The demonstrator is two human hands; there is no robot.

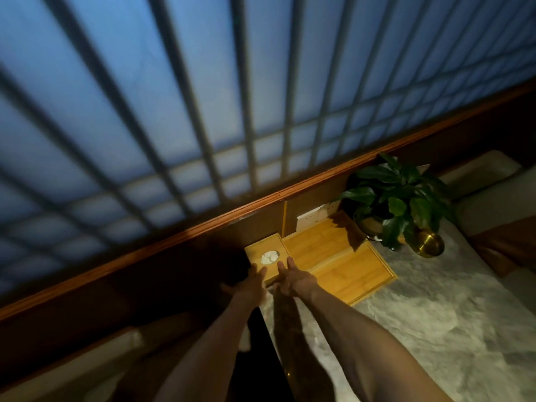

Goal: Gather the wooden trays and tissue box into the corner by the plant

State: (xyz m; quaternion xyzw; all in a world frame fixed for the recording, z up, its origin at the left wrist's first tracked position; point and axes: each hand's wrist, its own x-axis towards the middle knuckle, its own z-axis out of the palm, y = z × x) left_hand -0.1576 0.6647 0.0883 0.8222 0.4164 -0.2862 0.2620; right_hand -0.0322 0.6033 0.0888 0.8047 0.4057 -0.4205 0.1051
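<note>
A wooden tissue box (268, 248) with white tissue in its round top hole stands at the table's far left corner against the wall. My left hand (251, 282) rests against its near left side, fingers spread. My right hand (291, 278) lies on its near right edge, fingers apart. Whether either hand grips the box is unclear. Two flat wooden trays lie to the right: one (316, 242) by the wall, one (353, 277) nearer me. A green plant (397, 195) stands beyond them.
The grey marble tabletop (435, 329) stretches to the right and toward me. A gold pot (429, 245) sits under the plant. A wooden rail (174, 236) and a barred window run behind. A cushioned seat (493, 198) lies at far right.
</note>
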